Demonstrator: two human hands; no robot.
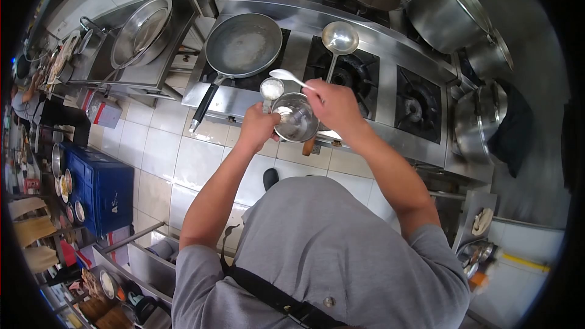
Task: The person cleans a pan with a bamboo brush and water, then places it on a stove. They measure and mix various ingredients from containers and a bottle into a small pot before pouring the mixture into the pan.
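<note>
My left hand [260,127] is closed around the rim of a small metal bowl [309,129]. It also holds the handle of a small round measuring scoop [266,107] with white powder [272,89] in it. Some white stuff shows inside the bowl too. A white spoon [285,75] is pinched in my right hand [336,106], its head tilted just above the scoop. My right fingers are partly hidden behind the back of the hand. Beyond my hands, a frying pan [244,42] and a metal ladle [340,38] rest on the stove.
Gas burners [417,103] run along the steel stove. Large pots [448,12] stand at the back right, with another pot [478,119] below. To the left are a steel bowl [143,33] on a counter, a blue crate [100,189], and another person [55,116].
</note>
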